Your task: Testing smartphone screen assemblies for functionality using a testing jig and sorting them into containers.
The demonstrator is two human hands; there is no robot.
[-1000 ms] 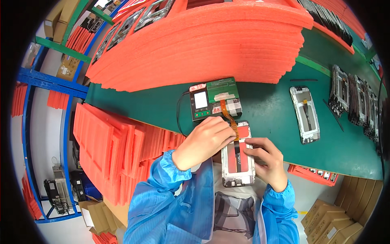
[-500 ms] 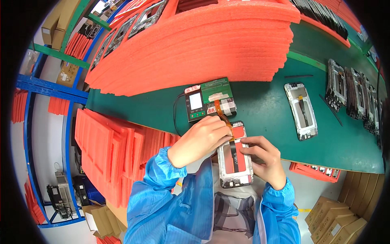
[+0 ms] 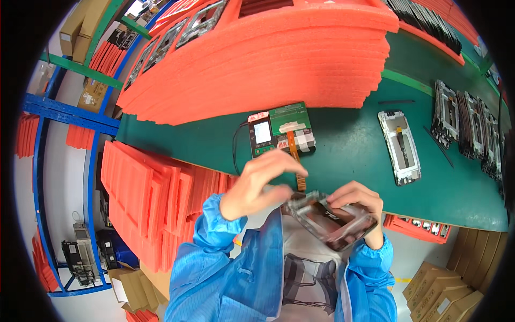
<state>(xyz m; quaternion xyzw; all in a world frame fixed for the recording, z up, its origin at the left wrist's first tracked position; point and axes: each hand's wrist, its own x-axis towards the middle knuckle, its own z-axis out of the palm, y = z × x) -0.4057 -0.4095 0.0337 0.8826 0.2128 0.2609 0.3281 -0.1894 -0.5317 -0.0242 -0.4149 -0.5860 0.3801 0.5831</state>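
My right hand (image 3: 358, 197) grips a phone screen frame (image 3: 331, 232) by its edge, tilted and smeared by motion, above my lap at the table's front edge. My left hand (image 3: 256, 185) is apart from it, thumb and fingers spread with nothing between them. Just beyond the left fingertips, an orange ribbon cable (image 3: 292, 144) hangs down from the tester and ends in a loose connector. The tester is a small black box with a lit screen (image 3: 262, 132), joined to a green circuit board (image 3: 288, 119) with pieces of tape on it.
Another phone frame (image 3: 400, 147) lies on the green table (image 3: 348, 145) to the right. Several more frames (image 3: 448, 110) stand stacked at the far right beside thin black strips. A tall pile of red foam trays (image 3: 257, 70) fills the back; more red foam (image 3: 145, 198) leans at left.
The phone frame has come off the ribbon cable and turned from upright to tilted in my right hand. My left hand has let go of the cable and drawn back to the left, opening.
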